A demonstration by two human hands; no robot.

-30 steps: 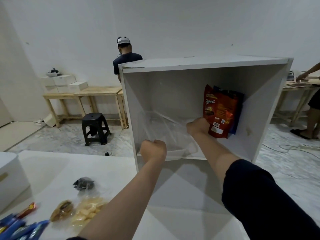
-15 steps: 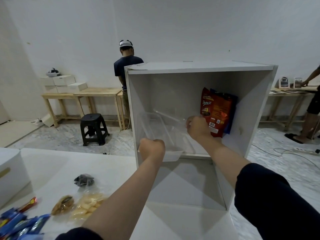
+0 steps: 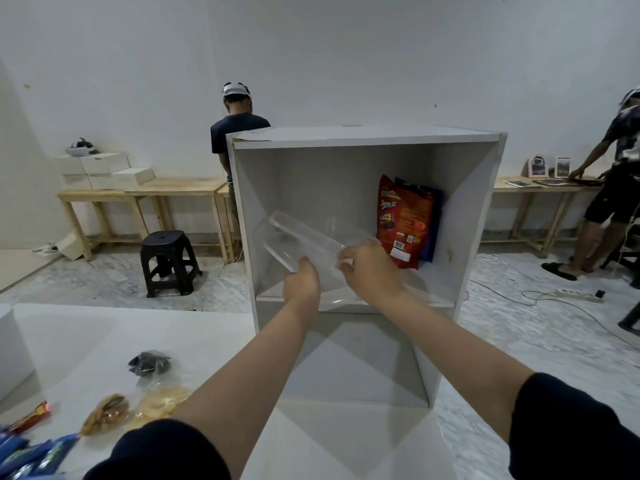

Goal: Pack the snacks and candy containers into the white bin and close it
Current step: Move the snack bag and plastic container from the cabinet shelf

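We see a white table (image 3: 69,341) in a white-walled room; both our left hand (image 3: 302,278) and right hand (image 3: 367,268) grip a clear container (image 3: 294,237); the red pouch (image 3: 403,220) reads "Share it".

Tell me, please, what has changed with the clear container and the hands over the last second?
The clear plastic container has been lifted and tipped: it rested low on the white bin floor, now it slants up to the left. The left hand has moved from the bin's front edge further in, under the container; the right hand still grips its right end. The red snack bag and the snacks on the table stayed put.
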